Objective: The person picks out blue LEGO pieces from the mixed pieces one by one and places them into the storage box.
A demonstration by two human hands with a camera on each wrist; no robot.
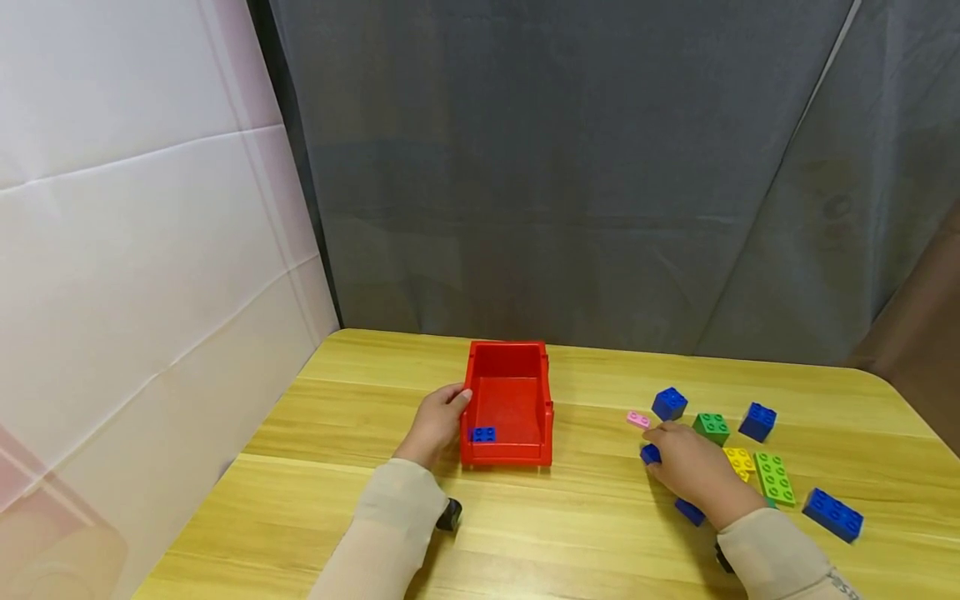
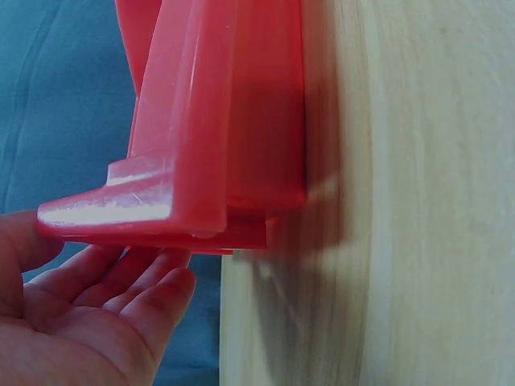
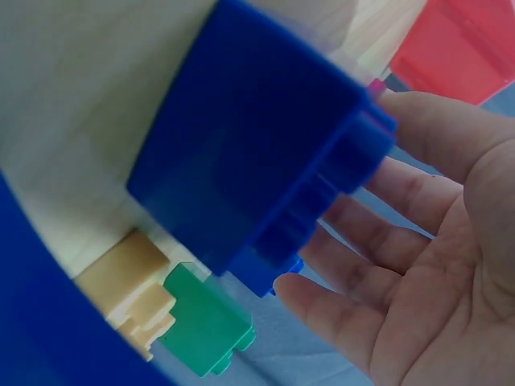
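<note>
My left hand (image 1: 435, 425) holds the left side of a red bin (image 1: 510, 404), with the thumb over its rim and the other fingers against the outer wall (image 2: 265, 104). Inside the bin, at its front left, lies a blue block (image 1: 484, 434). To the right, my right hand (image 1: 690, 467) pinches another blue block (image 1: 650, 453) among scattered blocks. The right wrist view shows this block (image 3: 249, 137) large, its studs facing the fingers; the fingertips are partly hidden behind it. A small pink block (image 1: 638, 419) lies just past the right fingertips.
Around the right hand are a green block (image 1: 711, 427), yellow blocks (image 1: 738, 460), a light green block (image 1: 774, 478) and several blue blocks, one (image 1: 832, 514) farthest right. Grey curtain (image 1: 525, 183) hangs behind the wooden table (image 1: 360, 375); white cloth (image 1: 150, 250) stands at the left.
</note>
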